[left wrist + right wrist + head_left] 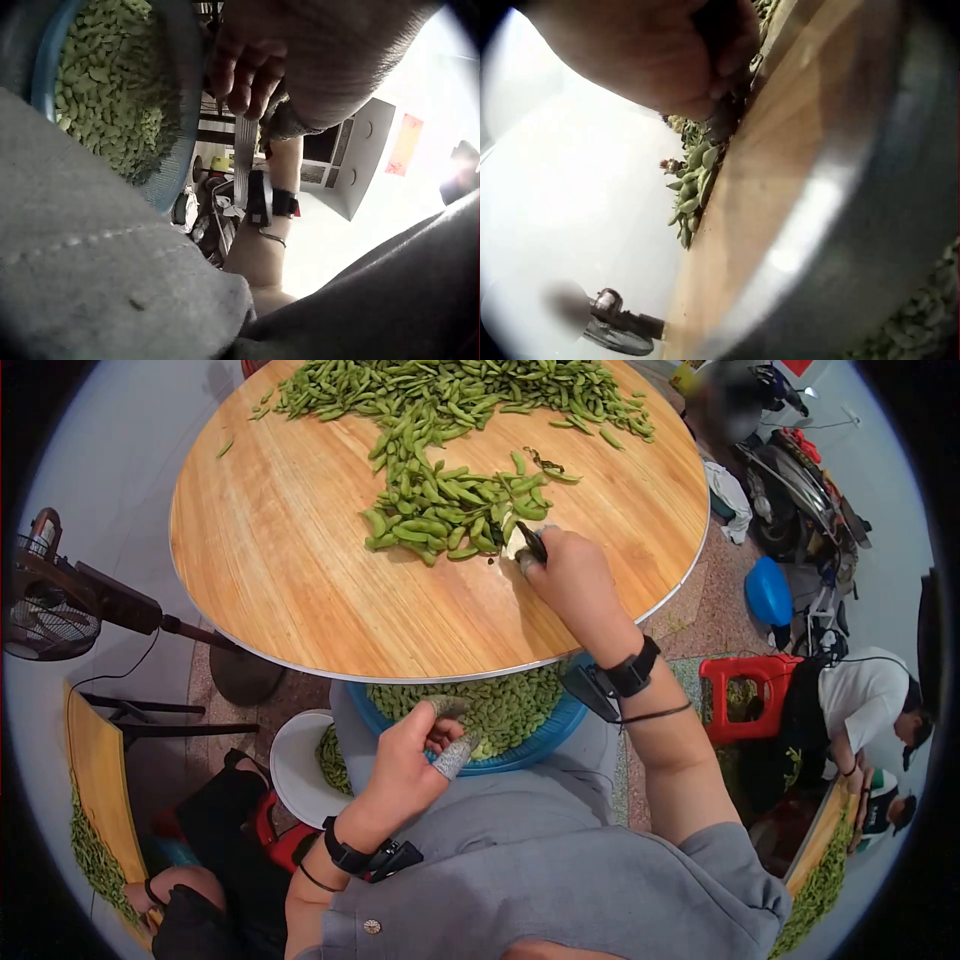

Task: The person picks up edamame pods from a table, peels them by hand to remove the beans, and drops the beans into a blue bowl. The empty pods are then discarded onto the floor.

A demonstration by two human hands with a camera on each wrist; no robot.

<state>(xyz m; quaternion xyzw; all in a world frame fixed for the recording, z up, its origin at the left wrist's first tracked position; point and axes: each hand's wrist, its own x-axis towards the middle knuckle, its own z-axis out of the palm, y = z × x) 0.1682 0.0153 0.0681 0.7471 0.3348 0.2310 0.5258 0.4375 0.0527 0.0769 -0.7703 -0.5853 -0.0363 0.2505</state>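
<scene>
My right hand (pixel 572 570) is over the wooden round table (pixel 300 590), at the near edge of a pile of green soybean pods (pixel 430 510). Its thumb and index finger pinch a dark thin piece (pixel 532 542), whose kind I cannot tell. In the right wrist view, the curled right hand (pixel 652 60) hides most of that piece beside the pods (pixel 694 184). Loosely bent over the lap, my left hand (pixel 405 755) has grey wraps on thumb and index finger, which stand apart with nothing between them. Below it, shelled green beans (pixel 500 715) fill a blue basket (pixel 560 735).
A larger heap of pods (pixel 480 390) covers the table's far side. To the left are a white bucket (pixel 300 760) and a fan (pixel 55 600). A red stool (pixel 715 700), a blue basin (pixel 768 590) and other people working at pods are around.
</scene>
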